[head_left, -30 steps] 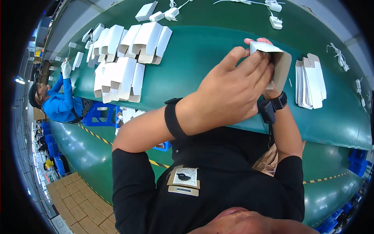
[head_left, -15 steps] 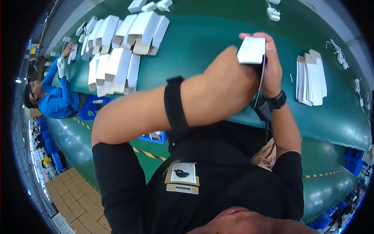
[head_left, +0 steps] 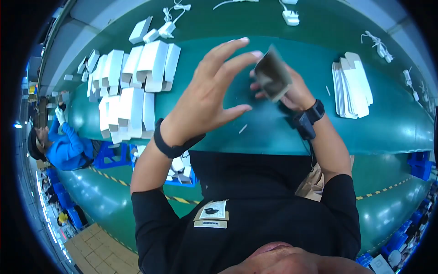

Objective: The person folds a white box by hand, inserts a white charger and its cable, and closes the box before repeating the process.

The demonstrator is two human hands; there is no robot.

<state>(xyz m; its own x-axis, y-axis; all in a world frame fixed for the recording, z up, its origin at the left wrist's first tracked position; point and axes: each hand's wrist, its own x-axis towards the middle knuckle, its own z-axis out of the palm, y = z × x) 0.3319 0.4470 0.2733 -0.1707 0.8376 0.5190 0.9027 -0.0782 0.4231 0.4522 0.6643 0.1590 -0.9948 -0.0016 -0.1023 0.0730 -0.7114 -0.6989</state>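
In the head view my right hand (head_left: 297, 90) grips a small white cardboard box (head_left: 275, 75), tilted and blurred, with a grey-brown side or opening facing me. My left hand (head_left: 207, 86) hovers just left of it, fingers spread, thumb and fingers apart from the box, holding nothing. On the table to the left stand several open white boxes (head_left: 157, 61) in two rows. A stack of flat, unfolded white cartons (head_left: 350, 86) lies to the right of my right hand.
White chargers with cables (head_left: 291, 17) lie along the table's far side, another (head_left: 379, 49) at the far right. A small white strip (head_left: 243, 129) lies near the front edge. At far left a person in blue (head_left: 68, 148) works. Below the table is a blue crate (head_left: 182, 176).
My left hand has drawn back to the left from the box and spread its fingers. My right hand has moved slightly left and lower, and turned the box so its grey-brown side shows.
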